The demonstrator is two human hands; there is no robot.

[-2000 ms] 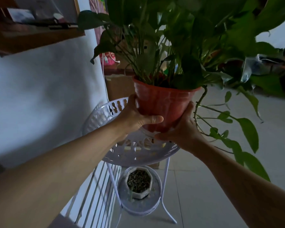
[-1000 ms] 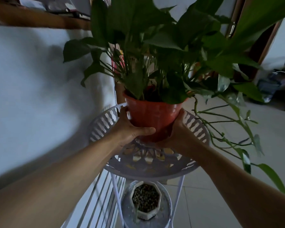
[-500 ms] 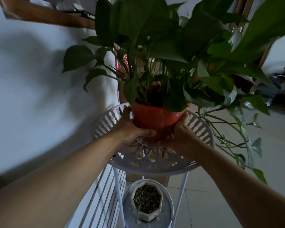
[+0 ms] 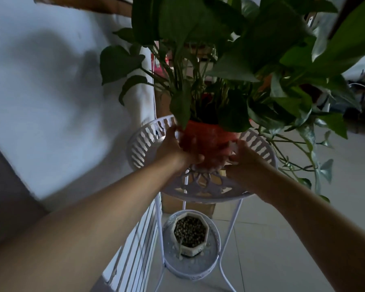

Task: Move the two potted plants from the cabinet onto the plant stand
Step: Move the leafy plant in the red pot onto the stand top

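The round white openwork metal top tray of the plant stand [image 4: 200,190] has a raised slotted rim, and the orange-red plastic pot with the big leafy green plant [image 4: 207,140] sits inside it, a bit far of centre, so there's bare lattice on the near side and not much gap to the rim on the far side. Whether the pot base is fully down on the lattice I can't tell, it's blurred there.

The left hand [image 4: 175,150] wraps the pot's left side and the right hand [image 4: 244,159] cups the lower right side, both gripping it. Trailing vines hang off the right, out over the rim.

Compared with half a second ago the pot is lower in the tray and the right hand has slid further down toward the base.

Below, the small round lower shelf [image 4: 190,268] holds a white octagonal ceramic pot filled with brown pebbles [image 4: 190,234]. A white wall [image 4: 51,91] runs close along the left, pale floor tiles [image 4: 272,239] open out to the right, and a cardboard box [image 4: 188,206] stands behind the stand.
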